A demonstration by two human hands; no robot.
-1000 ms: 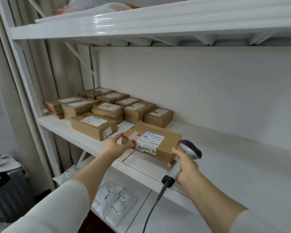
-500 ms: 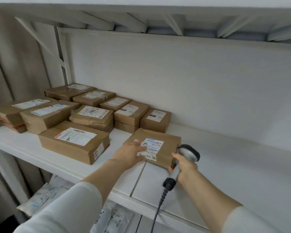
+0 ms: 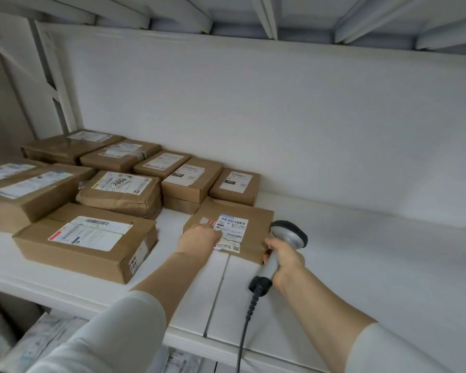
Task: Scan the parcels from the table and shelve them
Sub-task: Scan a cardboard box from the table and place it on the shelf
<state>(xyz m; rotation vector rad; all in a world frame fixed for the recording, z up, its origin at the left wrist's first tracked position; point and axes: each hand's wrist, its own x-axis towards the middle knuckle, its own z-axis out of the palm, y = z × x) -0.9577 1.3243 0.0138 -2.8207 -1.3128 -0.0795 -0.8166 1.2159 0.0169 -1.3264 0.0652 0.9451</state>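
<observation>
parcel (image 3: 254,216) on shelf (image 3: 361,265); left hand (image 3: 199,239) atop; right hand (image 3: 287,261) grips scanner (image 3: 291,234)

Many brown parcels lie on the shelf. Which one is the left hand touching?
The front parcel farthest right, beside the scanner. The left hand rests on its label; all other parcels lie untouched, further left or behind.
</observation>
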